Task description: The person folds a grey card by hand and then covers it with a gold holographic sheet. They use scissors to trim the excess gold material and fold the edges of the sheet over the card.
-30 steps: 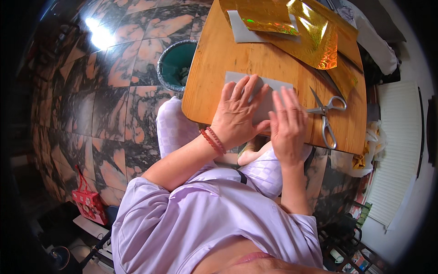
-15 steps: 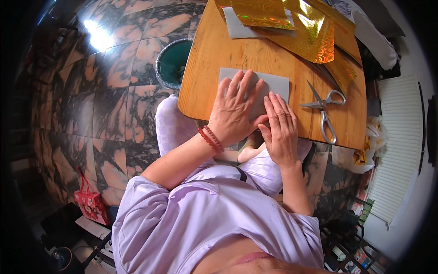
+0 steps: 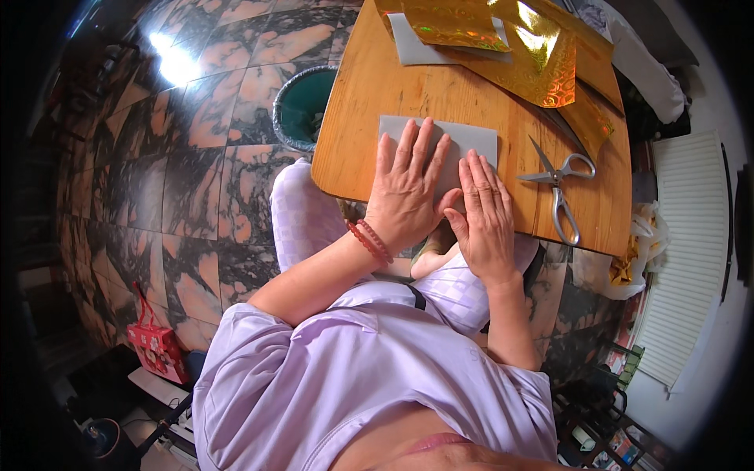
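A grey sheet of paper (image 3: 471, 135) lies near the front edge of the wooden table (image 3: 369, 86). My left hand (image 3: 406, 184) rests flat on it, fingers spread, with red bead bracelets at the wrist. Beside it, my right hand (image 3: 483, 208) lies with its fingers stretched out over the sheet's right part. The two thumbs come close together near the table edge. My hands cover much of the paper's lower part. Right of the paper are scissors (image 3: 558, 179) with grey handles, their blades parted.
Shiny gold patterned sheets (image 3: 542, 71) and a pale sheet (image 3: 412, 49) lie at the table's far side. A green bin (image 3: 302, 106) stands left of the table. On the right hangs a plastic bag (image 3: 616, 271) near a white radiator (image 3: 687, 235). A red bag (image 3: 157, 345) sits lower left.
My right hand has shifted slightly up along the sheet. My left hand stays nearly in place, flat on the paper. The view has moved a little.
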The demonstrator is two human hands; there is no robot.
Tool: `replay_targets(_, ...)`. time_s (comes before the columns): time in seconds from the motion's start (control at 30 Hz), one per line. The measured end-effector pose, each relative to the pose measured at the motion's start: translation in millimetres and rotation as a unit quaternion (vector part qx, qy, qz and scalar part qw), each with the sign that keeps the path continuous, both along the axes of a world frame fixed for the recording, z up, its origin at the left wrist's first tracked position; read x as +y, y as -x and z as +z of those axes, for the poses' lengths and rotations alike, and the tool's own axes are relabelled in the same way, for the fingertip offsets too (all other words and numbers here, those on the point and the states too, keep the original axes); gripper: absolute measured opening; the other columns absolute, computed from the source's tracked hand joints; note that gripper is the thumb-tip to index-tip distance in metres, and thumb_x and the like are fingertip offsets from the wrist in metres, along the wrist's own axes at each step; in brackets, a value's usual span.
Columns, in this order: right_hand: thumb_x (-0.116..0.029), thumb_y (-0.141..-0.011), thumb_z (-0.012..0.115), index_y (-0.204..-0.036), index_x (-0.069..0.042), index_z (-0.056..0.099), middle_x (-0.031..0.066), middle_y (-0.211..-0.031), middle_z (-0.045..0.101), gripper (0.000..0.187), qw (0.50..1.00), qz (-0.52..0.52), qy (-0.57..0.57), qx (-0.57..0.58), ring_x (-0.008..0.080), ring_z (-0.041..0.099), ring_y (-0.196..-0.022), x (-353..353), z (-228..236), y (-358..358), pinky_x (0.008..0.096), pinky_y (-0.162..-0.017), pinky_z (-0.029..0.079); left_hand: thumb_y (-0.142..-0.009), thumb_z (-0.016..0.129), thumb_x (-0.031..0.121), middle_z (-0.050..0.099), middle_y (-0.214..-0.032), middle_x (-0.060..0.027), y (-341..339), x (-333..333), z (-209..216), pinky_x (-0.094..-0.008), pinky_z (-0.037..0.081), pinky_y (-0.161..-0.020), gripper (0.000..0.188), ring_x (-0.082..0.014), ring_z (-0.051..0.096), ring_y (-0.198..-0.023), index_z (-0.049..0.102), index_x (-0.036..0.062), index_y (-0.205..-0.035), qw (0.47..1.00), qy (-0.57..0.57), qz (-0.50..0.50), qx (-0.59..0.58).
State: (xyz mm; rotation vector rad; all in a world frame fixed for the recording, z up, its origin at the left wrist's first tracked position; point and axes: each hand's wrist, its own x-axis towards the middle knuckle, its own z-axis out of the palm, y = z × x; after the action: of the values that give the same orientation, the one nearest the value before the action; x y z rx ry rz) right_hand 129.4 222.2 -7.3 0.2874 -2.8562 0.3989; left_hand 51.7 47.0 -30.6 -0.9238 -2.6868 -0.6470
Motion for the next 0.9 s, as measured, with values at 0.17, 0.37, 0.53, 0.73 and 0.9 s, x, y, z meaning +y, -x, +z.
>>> replay_targets(0.17,-0.057,-0.115,0.044,-0.171,-0.001,0.040,0.0188,-0.176,0.040,0.079,1.000,0.008,-0.007,-0.008,0.0360,0.037,-0.164,2,3,-1,0.0509,-0.134,0.030,-0.106,0.064,0.047,0.031,-0.179,-0.0224,-3,-1,2,-0.0637,0.018,-0.133,0.078,-0.0434,0.025,-0.167,0.043,0.0067,-0.169,1.000,0.003,-0.001,-0.009)
replay_targets(0.37,-0.049,-0.117,0.048,-0.166,0.002,0.046,0.0213,-0.173,0.045,0.071,0.999,-0.025,-0.004,0.025,0.0376,0.042,-0.161,-3,-6,20,0.0509,-0.131,0.033,-0.108,0.061,0.047,0.030,-0.180,-0.0230,33,0,-6,-0.0657,0.017,-0.134,0.077,-0.0450,0.024,-0.168,0.041,0.0068,-0.170,0.999,0.014,-0.034,0.014)
replay_targets(0.53,-0.040,-0.118,0.051,-0.159,0.004,0.054,0.0231,-0.167,0.051,0.060,0.997,-0.058,0.022,0.036,0.0398,0.048,-0.155,-6,3,33,0.0518,-0.127,0.039,-0.108,0.060,0.048,0.030,-0.180,-0.0209,39,0,-4,-0.0642,0.015,-0.135,0.076,-0.0426,0.023,-0.169,0.042,0.0078,-0.170,0.998,0.012,-0.058,0.009)
replay_targets(0.73,-0.028,-0.115,0.055,-0.161,0.002,0.052,0.0220,-0.169,0.049,0.055,0.995,-0.094,-0.003,0.029,0.0385,0.046,-0.156,6,-7,69,0.0512,-0.128,0.039,-0.107,0.062,0.048,0.029,-0.181,-0.0210,36,0,-3,-0.0636,0.015,-0.135,0.077,-0.0426,0.022,-0.169,0.043,0.0065,-0.169,0.999,0.012,-0.049,0.006)
replay_targets(0.9,-0.029,-0.115,0.055,-0.167,-0.003,0.046,0.0176,-0.176,0.041,0.059,0.995,-0.081,-0.023,0.051,0.0347,0.039,-0.162,10,-23,65,0.0501,-0.132,0.033,-0.105,0.063,0.044,0.029,-0.181,-0.0215,34,0,-2,-0.0637,0.015,-0.135,0.076,-0.0431,0.022,-0.169,0.044,0.0050,-0.168,0.999,0.000,-0.047,-0.001)
